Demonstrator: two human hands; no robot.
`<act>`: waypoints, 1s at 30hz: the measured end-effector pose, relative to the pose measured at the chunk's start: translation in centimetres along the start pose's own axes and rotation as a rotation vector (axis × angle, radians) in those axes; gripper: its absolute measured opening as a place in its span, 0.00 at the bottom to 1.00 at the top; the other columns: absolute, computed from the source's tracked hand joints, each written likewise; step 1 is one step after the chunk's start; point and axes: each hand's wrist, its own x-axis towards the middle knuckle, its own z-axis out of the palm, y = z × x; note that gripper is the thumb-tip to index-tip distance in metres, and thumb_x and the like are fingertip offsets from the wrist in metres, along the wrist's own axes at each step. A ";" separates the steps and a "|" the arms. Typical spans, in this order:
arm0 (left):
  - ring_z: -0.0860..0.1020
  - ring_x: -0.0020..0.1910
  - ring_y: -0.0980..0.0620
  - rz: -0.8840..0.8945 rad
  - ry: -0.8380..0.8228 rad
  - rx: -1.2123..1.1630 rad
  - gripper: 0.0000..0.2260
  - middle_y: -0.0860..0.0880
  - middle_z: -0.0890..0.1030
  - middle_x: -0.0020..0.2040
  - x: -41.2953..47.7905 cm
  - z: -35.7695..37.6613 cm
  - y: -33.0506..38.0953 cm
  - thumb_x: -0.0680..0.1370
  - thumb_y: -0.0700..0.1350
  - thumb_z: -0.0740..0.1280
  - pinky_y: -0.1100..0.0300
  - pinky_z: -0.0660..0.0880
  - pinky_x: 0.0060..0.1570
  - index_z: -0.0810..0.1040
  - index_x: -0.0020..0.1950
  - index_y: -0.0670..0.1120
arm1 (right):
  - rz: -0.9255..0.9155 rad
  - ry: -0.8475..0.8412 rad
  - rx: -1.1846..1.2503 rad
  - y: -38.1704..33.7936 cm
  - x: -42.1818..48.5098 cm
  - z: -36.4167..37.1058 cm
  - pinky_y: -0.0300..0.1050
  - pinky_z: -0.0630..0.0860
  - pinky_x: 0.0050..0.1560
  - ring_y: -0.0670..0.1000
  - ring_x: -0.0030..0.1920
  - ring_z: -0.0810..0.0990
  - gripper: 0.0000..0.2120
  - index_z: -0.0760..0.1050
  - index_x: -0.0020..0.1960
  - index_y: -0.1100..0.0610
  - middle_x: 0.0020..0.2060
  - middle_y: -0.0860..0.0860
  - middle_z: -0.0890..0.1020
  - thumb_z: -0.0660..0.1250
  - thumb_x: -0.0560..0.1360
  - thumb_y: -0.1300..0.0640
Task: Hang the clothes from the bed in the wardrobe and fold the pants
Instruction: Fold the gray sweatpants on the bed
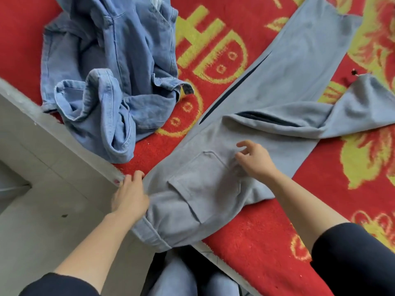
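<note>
Grey sweatpants [275, 86] lie spread on the red bed cover [256, 238], waistband hanging over the near edge, one leg running to the upper right, the other bent off to the right. My left hand [130, 197] grips the waistband side at the bed's edge. My right hand [254, 159] rests on the seat of the pants beside the back pocket, fingers loosely spread. A crumpled pair of blue jeans [111, 67] lies at the upper left of the bed.
The bed cover is red with yellow patterns. A grey bed frame edge [64, 133] runs diagonally on the left, with pale floor [42, 221] beyond it. My knees in blue trousers [188, 278] show at the bottom.
</note>
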 end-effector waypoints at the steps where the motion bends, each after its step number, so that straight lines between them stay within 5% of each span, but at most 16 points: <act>1: 0.68 0.61 0.41 0.084 0.103 0.040 0.23 0.44 0.70 0.61 -0.1 0.4 1.4 0.73 0.40 0.66 0.46 0.70 0.56 0.66 0.67 0.47 | 0.050 0.042 0.081 0.4 0.2 -0.5 0.40 0.76 0.38 0.53 0.39 0.80 0.15 0.75 0.61 0.57 0.38 0.51 0.81 0.62 0.74 0.61; 4: 0.66 0.62 0.41 0.304 0.255 0.025 0.31 0.43 0.68 0.65 0.1 0.9 6.9 0.69 0.39 0.69 0.44 0.69 0.57 0.66 0.71 0.44 | 0.212 0.208 0.364 2.0 1.2 -2.7 0.50 0.79 0.44 0.52 0.35 0.80 0.14 0.75 0.59 0.59 0.41 0.54 0.82 0.61 0.74 0.61; 9: 0.60 0.71 0.42 0.493 0.274 -0.048 0.30 0.41 0.61 0.73 3.4 0.3 15.3 0.76 0.43 0.65 0.48 0.59 0.69 0.59 0.76 0.44 | 0.450 0.471 0.671 5.6 3.7 -7.6 0.51 0.78 0.39 0.54 0.31 0.78 0.12 0.74 0.51 0.63 0.37 0.56 0.79 0.62 0.73 0.54; 11: 0.57 0.73 0.43 0.537 0.283 -0.076 0.30 0.42 0.59 0.74 5.1 -0.1 17.8 0.78 0.45 0.63 0.50 0.56 0.71 0.56 0.77 0.45 | 0.533 0.655 0.613 7.2 5.0 -9.4 0.54 0.79 0.49 0.60 0.44 0.81 0.22 0.71 0.53 0.62 0.48 0.60 0.79 0.65 0.67 0.46; 14: 0.58 0.73 0.43 0.617 0.303 -0.067 0.29 0.43 0.61 0.74 7.7 -0.7 20.3 0.78 0.47 0.64 0.50 0.56 0.71 0.57 0.77 0.45 | 0.533 0.818 0.353 8.5 6.6 -12.1 0.50 0.67 0.59 0.61 0.60 0.71 0.25 0.65 0.61 0.62 0.62 0.61 0.69 0.68 0.72 0.50; 19: 0.61 0.73 0.43 0.810 0.279 -0.010 0.27 0.43 0.66 0.72 11.5 -0.6 23.4 0.76 0.46 0.68 0.47 0.60 0.72 0.64 0.74 0.47 | 0.434 0.779 -0.127 10.1 11.6 -15.9 0.54 0.65 0.65 0.61 0.68 0.64 0.30 0.63 0.67 0.64 0.66 0.60 0.65 0.68 0.74 0.47; 26: 0.74 0.61 0.33 0.886 0.300 0.051 0.24 0.40 0.79 0.55 12.4 0.2 25.1 0.66 0.45 0.78 0.37 0.73 0.58 0.77 0.61 0.44 | 0.550 0.660 -0.095 11.0 15.2 -18.6 0.55 0.71 0.58 0.63 0.64 0.73 0.24 0.62 0.68 0.63 0.66 0.60 0.68 0.59 0.79 0.50; 30: 0.76 0.52 0.40 0.842 0.391 -0.023 0.14 0.49 0.80 0.46 12.5 -1.1 26.1 0.75 0.54 0.60 0.46 0.75 0.48 0.79 0.51 0.48 | 0.556 0.838 0.081 10.3 16.3 -21.8 0.50 0.70 0.60 0.62 0.63 0.74 0.19 0.71 0.65 0.63 0.63 0.60 0.76 0.54 0.81 0.53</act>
